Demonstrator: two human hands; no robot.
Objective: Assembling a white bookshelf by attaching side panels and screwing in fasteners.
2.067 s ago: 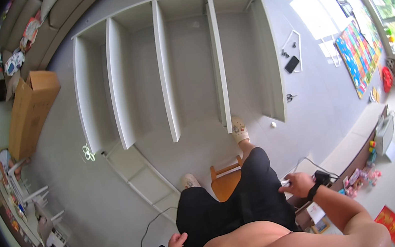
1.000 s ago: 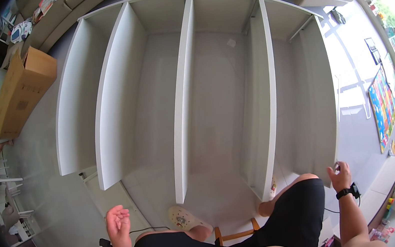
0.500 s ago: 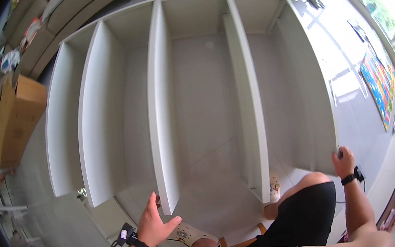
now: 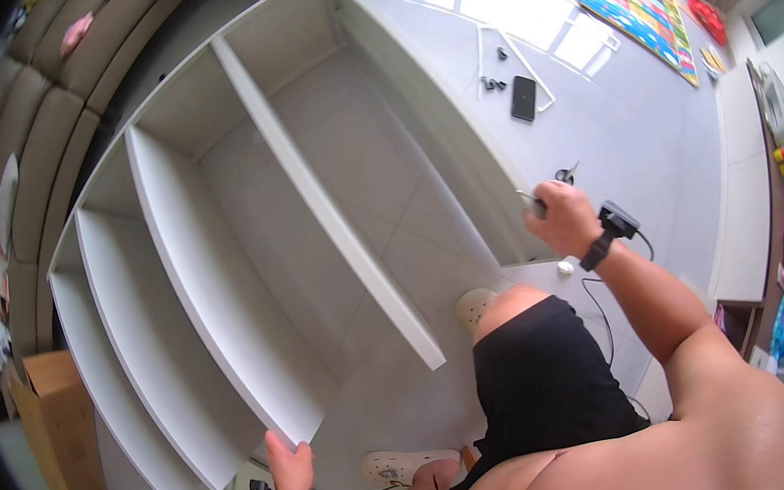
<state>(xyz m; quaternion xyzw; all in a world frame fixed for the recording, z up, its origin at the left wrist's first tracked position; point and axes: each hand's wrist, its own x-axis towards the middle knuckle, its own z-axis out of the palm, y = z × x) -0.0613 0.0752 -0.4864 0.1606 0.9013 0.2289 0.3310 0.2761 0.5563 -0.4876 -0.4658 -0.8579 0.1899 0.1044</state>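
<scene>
"Now watching a white shelving unit resting on the grey floor, eight o'clock round to three."

"And with the left hand?"

"At seven, clasping the near end of the middle board between fingers and thumb!"

"With the right hand?"

"At three, fingers curled by the end panel; can't tell if grasping."

"Farther out?"

"Spotting scissors just beside, black phone towards two, cardboard box at eight, sofa at ten."

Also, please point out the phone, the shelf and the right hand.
Phone (image 4: 523,98), head view: middle of its dark surface.
Shelf (image 4: 323,202), head view: front edge of an inner board.
Right hand (image 4: 570,218), head view: back of the hand.
</scene>
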